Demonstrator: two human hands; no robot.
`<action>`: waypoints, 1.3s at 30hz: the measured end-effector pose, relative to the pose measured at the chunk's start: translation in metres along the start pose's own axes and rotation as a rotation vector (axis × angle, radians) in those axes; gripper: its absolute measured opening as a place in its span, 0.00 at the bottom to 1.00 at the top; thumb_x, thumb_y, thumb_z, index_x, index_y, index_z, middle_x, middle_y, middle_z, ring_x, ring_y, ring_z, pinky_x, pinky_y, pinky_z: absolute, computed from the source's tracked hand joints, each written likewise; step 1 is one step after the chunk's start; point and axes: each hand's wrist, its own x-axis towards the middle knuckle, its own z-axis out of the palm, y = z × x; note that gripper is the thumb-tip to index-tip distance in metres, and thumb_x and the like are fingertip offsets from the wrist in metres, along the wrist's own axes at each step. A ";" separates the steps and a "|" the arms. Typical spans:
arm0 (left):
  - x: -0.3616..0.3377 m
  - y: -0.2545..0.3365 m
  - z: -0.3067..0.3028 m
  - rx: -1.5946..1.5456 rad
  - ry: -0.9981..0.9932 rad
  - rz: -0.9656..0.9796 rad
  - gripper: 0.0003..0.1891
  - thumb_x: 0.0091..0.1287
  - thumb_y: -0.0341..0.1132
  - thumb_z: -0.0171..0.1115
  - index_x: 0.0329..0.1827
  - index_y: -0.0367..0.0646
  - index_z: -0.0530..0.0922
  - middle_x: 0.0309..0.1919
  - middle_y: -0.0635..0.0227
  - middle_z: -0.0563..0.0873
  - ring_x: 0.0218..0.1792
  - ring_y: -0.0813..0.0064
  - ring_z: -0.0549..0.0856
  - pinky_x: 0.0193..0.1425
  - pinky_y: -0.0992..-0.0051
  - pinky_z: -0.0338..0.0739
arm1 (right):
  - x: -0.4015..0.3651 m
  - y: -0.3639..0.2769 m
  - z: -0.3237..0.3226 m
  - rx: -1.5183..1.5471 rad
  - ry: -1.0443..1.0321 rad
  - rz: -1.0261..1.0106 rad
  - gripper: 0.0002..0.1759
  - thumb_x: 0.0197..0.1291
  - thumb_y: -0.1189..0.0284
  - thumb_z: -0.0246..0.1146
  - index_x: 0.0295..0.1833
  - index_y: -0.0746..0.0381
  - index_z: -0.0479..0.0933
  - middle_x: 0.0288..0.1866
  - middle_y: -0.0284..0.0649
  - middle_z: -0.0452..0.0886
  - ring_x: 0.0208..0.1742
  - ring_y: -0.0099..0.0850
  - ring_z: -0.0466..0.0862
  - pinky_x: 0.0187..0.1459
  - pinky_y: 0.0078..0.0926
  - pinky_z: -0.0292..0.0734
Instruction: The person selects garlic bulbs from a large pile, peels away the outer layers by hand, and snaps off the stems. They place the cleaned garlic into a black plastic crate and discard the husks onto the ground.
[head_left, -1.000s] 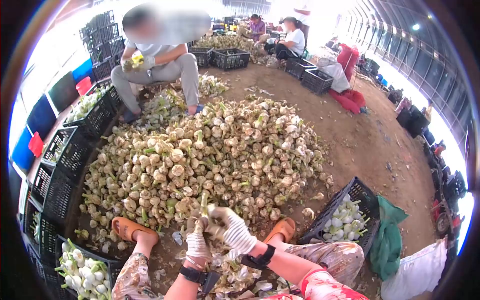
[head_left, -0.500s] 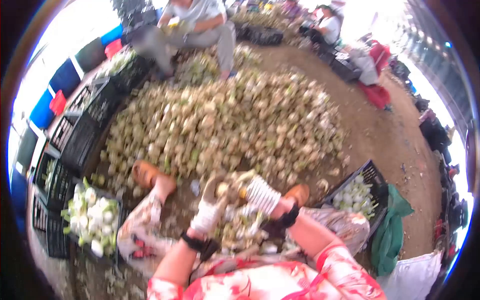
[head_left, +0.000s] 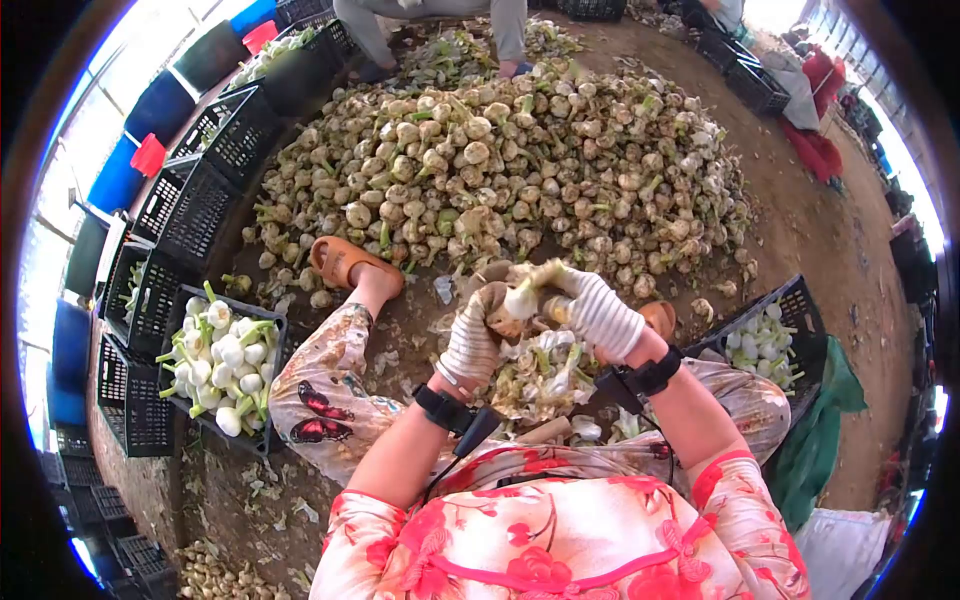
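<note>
Both hands wear white striped gloves with dirty fingers and meet in front of me over the ground. My left hand (head_left: 474,338) is closed around a garlic bulb (head_left: 521,301), whose white side shows between the fingers. From the other side my right hand (head_left: 601,311) grips the same bulb at its top, where brownish outer skin and stem show. Its fingertips are partly hidden. Below the hands lies a heap of stripped garlic skins (head_left: 540,378) between my legs. Ahead spreads a large pile of unpeeled garlic bulbs (head_left: 480,160).
A black crate of white garlic (head_left: 222,362) stands at my left, another crate of garlic (head_left: 765,345) at my right. Stacked black crates (head_left: 195,215) line the left side. A green cloth (head_left: 815,430) hangs by the right crate. Another person's legs (head_left: 508,35) show beyond the pile.
The view has tilted down, so the person opposite now shows mostly as legs. Both hands remain together, and the bulb's white side is now clearer between them.
</note>
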 end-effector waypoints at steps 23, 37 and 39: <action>0.008 0.036 0.024 0.342 -0.042 -0.067 0.30 0.58 0.54 0.59 0.56 0.41 0.68 0.38 0.68 0.80 0.37 0.77 0.80 0.40 0.77 0.77 | 0.000 0.023 0.023 0.480 0.426 0.130 0.13 0.60 0.76 0.56 0.50 0.65 0.71 0.37 0.32 0.78 0.31 0.18 0.75 0.30 0.15 0.73; -0.015 0.043 0.024 0.543 -0.203 0.028 0.33 0.46 0.32 0.70 0.58 0.41 0.67 0.38 0.67 0.80 0.30 0.78 0.81 0.28 0.80 0.76 | 0.047 0.035 -0.025 -0.187 0.520 -0.050 0.08 0.56 0.81 0.55 0.41 0.67 0.77 0.26 0.33 0.80 0.27 0.19 0.74 0.26 0.17 0.70; -0.016 0.041 0.018 0.499 -0.187 0.002 0.33 0.47 0.33 0.70 0.59 0.41 0.67 0.40 0.66 0.80 0.32 0.77 0.81 0.29 0.80 0.77 | 0.023 0.020 -0.023 0.087 0.158 0.079 0.14 0.57 0.73 0.57 0.49 0.63 0.74 0.36 0.34 0.80 0.31 0.22 0.77 0.31 0.18 0.75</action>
